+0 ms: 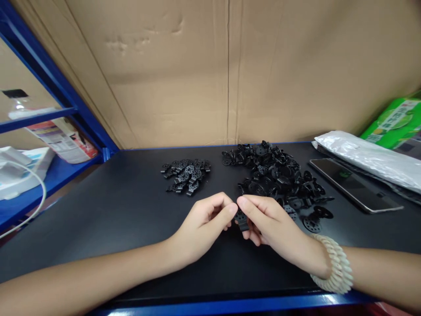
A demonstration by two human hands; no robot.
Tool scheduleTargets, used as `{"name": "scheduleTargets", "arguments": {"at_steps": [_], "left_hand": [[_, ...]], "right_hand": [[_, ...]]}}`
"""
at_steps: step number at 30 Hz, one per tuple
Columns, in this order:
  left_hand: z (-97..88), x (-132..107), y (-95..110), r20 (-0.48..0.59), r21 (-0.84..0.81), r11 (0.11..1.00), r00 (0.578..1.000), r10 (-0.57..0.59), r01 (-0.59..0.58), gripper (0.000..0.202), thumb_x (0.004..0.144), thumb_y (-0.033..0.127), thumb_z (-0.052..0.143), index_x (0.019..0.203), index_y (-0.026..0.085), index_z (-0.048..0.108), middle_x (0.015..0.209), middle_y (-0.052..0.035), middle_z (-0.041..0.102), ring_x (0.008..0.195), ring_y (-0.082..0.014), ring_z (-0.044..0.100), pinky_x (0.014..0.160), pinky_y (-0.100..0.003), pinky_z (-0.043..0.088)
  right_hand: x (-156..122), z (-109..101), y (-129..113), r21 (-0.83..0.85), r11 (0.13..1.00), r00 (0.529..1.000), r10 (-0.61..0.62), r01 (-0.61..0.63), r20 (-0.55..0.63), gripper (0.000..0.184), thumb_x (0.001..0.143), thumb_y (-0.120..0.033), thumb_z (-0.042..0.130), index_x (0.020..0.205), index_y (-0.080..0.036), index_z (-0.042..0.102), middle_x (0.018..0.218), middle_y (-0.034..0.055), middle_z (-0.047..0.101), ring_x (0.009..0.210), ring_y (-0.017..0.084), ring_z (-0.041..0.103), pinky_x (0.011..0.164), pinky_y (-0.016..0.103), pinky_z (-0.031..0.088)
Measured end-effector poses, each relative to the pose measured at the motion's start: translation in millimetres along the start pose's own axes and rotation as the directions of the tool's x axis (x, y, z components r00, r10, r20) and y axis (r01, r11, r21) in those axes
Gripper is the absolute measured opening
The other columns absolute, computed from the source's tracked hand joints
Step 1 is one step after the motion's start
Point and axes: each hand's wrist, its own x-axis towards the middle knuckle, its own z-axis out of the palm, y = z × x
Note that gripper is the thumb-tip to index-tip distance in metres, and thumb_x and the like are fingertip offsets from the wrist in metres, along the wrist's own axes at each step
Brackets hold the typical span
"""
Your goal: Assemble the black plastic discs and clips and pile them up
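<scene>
Between my two hands is a small black plastic clip (pixel 242 221) with a round, perforated head and a flat tab pointing down. My left hand (pixel 205 226) pinches its upper edge from the left, thumb and forefinger together. My right hand (pixel 271 226) has its thumb on the top and its fingers curled behind the part. A neat pile of similar black clips (pixel 187 173) lies beyond my left hand. Past my right hand spreads a larger heap of black perforated disc parts (pixel 269 171), with one loose disc part (pixel 314 221) beside my right wrist.
A phone (pixel 353 182) lies on the black tabletop (pixel 131 210) at right, next to a silvery plastic bag (pixel 368 156) and a green package (pixel 391 123). Cardboard (pixel 171 79) stands behind. A blue shelf (pixel 69 173) at left holds a bottle (pixel 62 134) and a white cable (pixel 42 197).
</scene>
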Motion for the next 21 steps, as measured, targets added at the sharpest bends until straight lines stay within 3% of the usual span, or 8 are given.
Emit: {"name": "scheduleTargets", "arguments": {"at_steps": [14,18,21], "left_hand": [[5.9,-2,-3,-0.054,0.012,1.0,0.998,0.017,-0.016,0.03,0.092,0.036,0.05,0.069,0.017,0.054,0.063,0.0024,0.051,0.06,-0.0124,0.048,0.06,-0.023,0.042],[3.5,-2,1,-0.048,0.023,1.0,0.999,0.019,-0.018,0.03,0.092,0.035,0.05,0.069,0.016,0.054,0.061,0.0023,0.051,0.059,-0.0122,0.049,0.059,-0.023,0.042],[-14.0,2,11,-0.077,0.16,0.981,0.989,0.125,-0.111,0.028,0.091,0.034,0.05,0.07,0.016,0.055,0.064,0.0014,0.053,0.062,-0.0131,0.051,0.059,-0.023,0.041]], "right_hand": [[1,0,1,-0.197,0.975,0.988,-0.124,0.104,-0.093,0.045,0.098,-0.041,0.039,0.065,-0.017,0.055,0.053,-0.0035,0.047,0.049,0.009,0.044,0.047,0.02,0.035],[0,1,-1,-0.106,0.993,0.996,-0.062,0.055,-0.06,0.045,0.098,-0.046,0.038,0.066,-0.017,0.053,0.053,-0.0036,0.048,0.046,0.008,0.042,0.043,0.02,0.031],[-3,0,-3,0.022,1.0,1.0,-0.01,0.01,-0.029,0.043,0.097,-0.048,0.035,0.073,-0.017,0.053,0.056,-0.0025,0.051,0.046,0.009,0.042,0.042,0.02,0.03]]}}
